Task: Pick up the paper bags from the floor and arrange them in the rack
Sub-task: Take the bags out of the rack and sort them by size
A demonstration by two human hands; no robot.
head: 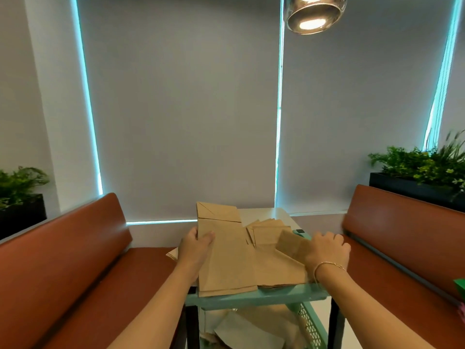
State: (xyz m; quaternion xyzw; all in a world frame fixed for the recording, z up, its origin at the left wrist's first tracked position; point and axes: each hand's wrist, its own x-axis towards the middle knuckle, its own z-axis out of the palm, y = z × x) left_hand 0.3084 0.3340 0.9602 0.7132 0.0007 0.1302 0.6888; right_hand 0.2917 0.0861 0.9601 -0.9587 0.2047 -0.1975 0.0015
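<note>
Paper bags [249, 253] lie flat in overlapping brown layers on the top shelf of the teal rack [261, 297], which stands between two orange-brown benches [75, 250]. The left hand [195, 249] grips the left edge of the tall bag [224, 250], thumb on its face and fingers behind, and that bag reaches from the near rim of the shelf up well past the others. The right hand [327, 250] rests on the smaller bags at the right side, its fingers curled over a tilted one; whether it pinches that bag or only presses on it I cannot tell.

By my judgement the step in hand is the arranging: the bags seen here are already up on the rack and are being squared into a pile. The next move seems to call for lowering the tall bag flat and sliding it right until its edges meet the stack, while the right hand holds the loose ones from skating off the far rim.

Counted: one tall bag, a fan of smaller ones behind it whose number is hidden by the overlap, at least four edges showing. More paper lies on a lower shelf [251, 328], too blurred to count. Two planters [412, 190], one hanging lamp [314, 13]
</note>
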